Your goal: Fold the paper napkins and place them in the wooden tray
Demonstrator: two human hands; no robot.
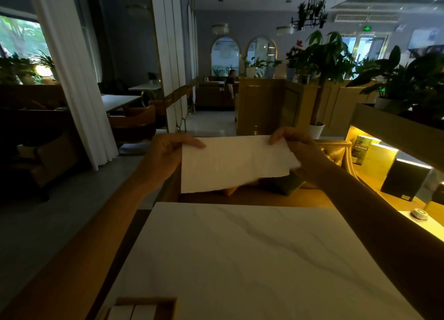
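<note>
Head view shows a person holding one white paper napkin [230, 163] up in the air beyond the far edge of the tabletop [240, 259], stretched flat between both hands. Her or his left hand [168, 151] pinches the napkin's upper left corner, thumb lying over the front; the right hand [293, 142] pinches the upper right corner the same way. The sheet looks feather-light, limp and easily torn, and its lower edge already sags and curls at the right. I would judge that it wants gentle corner pinches and a crease pressed on the tabletop, not in mid-air. The wooden tray [153, 305] sits at the near left corner, with what look like folded napkins already inside.
</note>
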